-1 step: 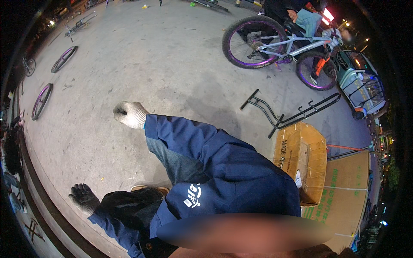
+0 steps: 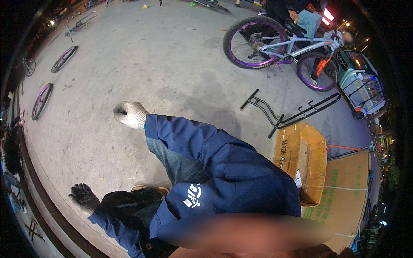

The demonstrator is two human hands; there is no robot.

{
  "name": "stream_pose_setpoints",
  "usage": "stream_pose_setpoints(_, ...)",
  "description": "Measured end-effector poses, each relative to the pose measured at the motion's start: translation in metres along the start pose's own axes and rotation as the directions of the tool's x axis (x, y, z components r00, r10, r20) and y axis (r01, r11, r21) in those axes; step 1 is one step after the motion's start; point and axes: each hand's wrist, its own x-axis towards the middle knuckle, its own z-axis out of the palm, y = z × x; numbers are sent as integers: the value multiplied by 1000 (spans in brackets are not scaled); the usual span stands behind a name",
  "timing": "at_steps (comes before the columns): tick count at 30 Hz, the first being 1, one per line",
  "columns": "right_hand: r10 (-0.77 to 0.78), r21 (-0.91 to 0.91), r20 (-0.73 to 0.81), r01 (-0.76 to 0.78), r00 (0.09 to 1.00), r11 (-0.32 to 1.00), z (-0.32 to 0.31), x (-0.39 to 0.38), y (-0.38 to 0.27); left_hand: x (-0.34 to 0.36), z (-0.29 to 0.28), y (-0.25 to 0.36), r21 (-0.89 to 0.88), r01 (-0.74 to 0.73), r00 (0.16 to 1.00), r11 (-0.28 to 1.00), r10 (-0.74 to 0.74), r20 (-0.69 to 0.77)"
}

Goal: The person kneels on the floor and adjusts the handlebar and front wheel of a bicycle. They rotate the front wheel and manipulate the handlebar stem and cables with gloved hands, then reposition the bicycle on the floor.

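At the lower left is my left hand [image 2: 84, 198], in a glove with a dark grey palm and fingers. Its fingers are loosely stretched, and nothing lies in it. My right hand [image 2: 130, 115], in a pale knit glove, reaches out left of centre over the concrete. The fingers curl into a loose fist, and no object shows in them. Both arms wear dark blue jacket sleeves [image 2: 185, 131]. Beneath them are my dark trousers [image 2: 124, 210] and a light brown shoe [image 2: 148, 188]. Neither hand touches any of the bicycle parts around.
A black metal bike stand [image 2: 279, 116] lies near an open cardboard box [image 2: 301, 163] and a flat carton [image 2: 344, 185] on the right. Beyond, a person [image 2: 282, 10] stands by a grey-blue bicycle [image 2: 292, 50]. Purple-rimmed wheels [image 2: 42, 102] lie left, beside a stepped kerb [image 2: 43, 193].
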Motion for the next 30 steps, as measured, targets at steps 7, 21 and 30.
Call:
stream_pose_setpoints(7, 2, 38, -9, -2, 1000, 999, 3, 3, 5, 1, 8, -2, 33, -43, 986, 999, 48, -157)
stream_pose_setpoints(21, -23, -4, -9, 23, 1000, 1000, -7, 5, 3, 11, 8, -5, 15, -9, 1000, 1000, 9, 8)
stream_pose_setpoints(30, -41, -26, -36, 40, 999, 999, -12, 8, 5, 15, 28, -10, 170, -59, 823, 984, 144, -550)
